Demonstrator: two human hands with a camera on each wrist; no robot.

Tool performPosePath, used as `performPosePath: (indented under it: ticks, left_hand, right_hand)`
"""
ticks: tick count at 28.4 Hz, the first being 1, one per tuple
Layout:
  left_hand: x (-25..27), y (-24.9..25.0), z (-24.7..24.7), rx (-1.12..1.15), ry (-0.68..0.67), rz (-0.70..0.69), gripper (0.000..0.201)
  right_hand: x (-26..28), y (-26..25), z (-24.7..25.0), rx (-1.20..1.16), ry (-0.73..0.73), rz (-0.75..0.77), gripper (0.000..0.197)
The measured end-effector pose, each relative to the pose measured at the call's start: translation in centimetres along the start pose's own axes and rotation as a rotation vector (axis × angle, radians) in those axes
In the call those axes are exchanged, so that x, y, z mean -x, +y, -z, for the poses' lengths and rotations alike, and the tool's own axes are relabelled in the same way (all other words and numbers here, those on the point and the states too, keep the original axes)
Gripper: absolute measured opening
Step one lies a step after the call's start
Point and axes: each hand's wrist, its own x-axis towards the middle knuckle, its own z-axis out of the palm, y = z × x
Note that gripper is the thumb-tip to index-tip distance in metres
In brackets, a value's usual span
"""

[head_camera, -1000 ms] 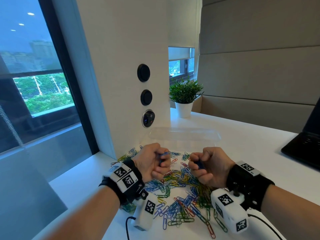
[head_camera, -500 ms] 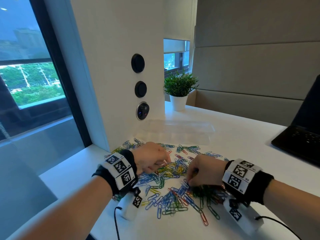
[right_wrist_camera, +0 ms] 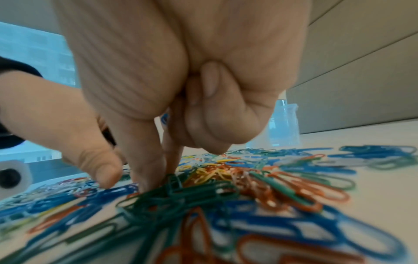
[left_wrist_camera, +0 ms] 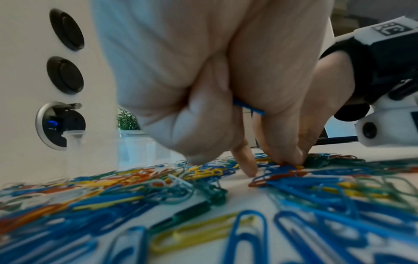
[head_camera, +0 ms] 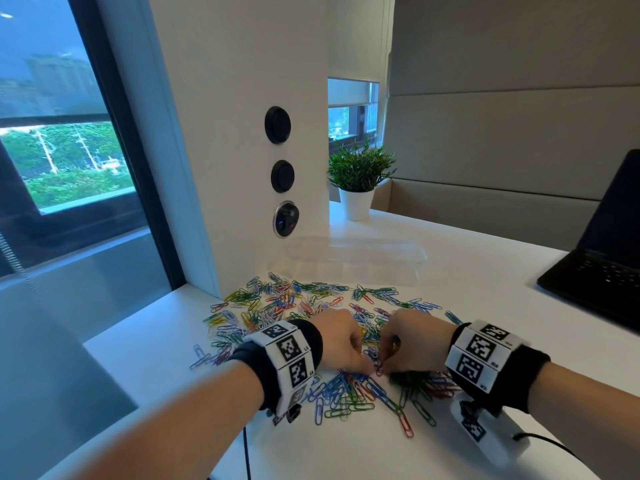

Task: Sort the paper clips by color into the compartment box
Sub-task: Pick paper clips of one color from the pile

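A heap of coloured paper clips (head_camera: 311,306) (blue, green, red, yellow, white) covers the white desk (head_camera: 485,271). Both hands are down in its near part, fingertips almost meeting. My left hand (head_camera: 365,366) keeps a blue clip (left_wrist_camera: 248,107) tucked under its curled fingers, while its thumb and forefinger pinch at blue clips (left_wrist_camera: 282,169) in the heap. My right hand (head_camera: 385,368) also holds a blue clip (right_wrist_camera: 165,118) in its curled fingers, with thumb and forefinger pressed into a green cluster (right_wrist_camera: 176,196). The clear compartment box (head_camera: 353,261) stands open behind the heap; nothing shows inside it.
A white pillar (head_camera: 242,133) with round black sockets rises at the left behind the heap. A potted plant (head_camera: 358,178) stands at the back, and a black laptop (head_camera: 602,265) lies at the right. A window drops off beyond the desk's left edge.
Both hands came down from a raised fist pose into the heap and drew toward me. Their fingertips now work close together at the near clips.
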Motion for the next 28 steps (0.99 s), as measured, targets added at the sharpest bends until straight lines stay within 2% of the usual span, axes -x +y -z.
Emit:
performPosePath:
  ticks: [8, 14, 19, 22, 25, 28]
  left_hand:
    - [0.0, -0.5, 0.2, -0.023, 0.006, -0.042, 0.020]
    - [0.6, -0.9, 0.5, -0.094, 0.018, -0.014, 0.024]
    - [0.7, -0.7, 0.5, -0.144, -0.028, -0.030, 0.020]
    - [1.0, -0.8, 0.9, -0.095, -0.030, -0.033, 0.021]
    - [1.3, -1.0, 1.6, -0.029, 0.027, -0.028, 0.015]
    - [1.4, -1.2, 2.4, 0.059, 0.081, -0.021, 0.014]
  right_hand:
    - [0.7, -0.1, 0.4, -0.036, -0.013, 0.027, 0.005]
    - [0.8, -1.7, -0.4, 0.024, -0.050, 0.048, 0.022]
    - [0.4, -2.3, -0.6, 0.071, -0.042, 0.045, 0.018]
    - [0.4, -2.4, -0.5, 0.064, -0.051, 0.045, 0.016]
    - [0.3, -1.9, -0.3, 0.022, -0.044, 0.025, 0.012]
    - [0.3, -1.2, 0.1, -0.039, -0.024, -0.002, 0.027]
